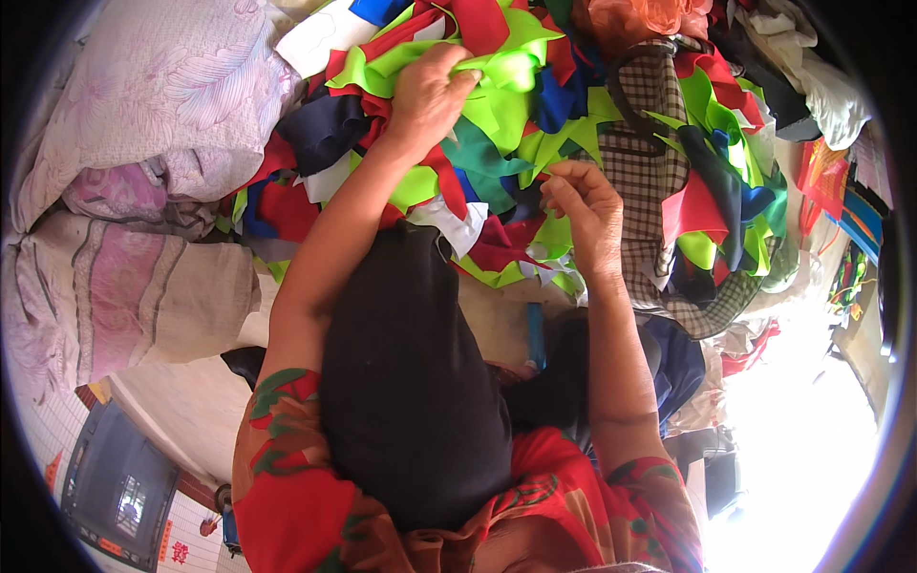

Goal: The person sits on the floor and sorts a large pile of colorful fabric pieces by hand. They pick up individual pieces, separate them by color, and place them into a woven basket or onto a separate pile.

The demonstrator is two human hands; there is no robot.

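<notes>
- Left hand grabbing a green scrap, fingers clenched on it.
- Right hand pinching thread or a thin scrap, hard to tell.
- Big scrap pile still waiting, black cloth lying on lap.

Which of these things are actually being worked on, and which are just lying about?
In hand:
- left hand, its grip closed on a bright green fabric scrap
- right hand, pinching at the heap of coloured scraps
- black cloth on the lap

Lying about:
- checked fabric
- pale stuffed sacks
- blue tube-like object
- dark tray
</notes>
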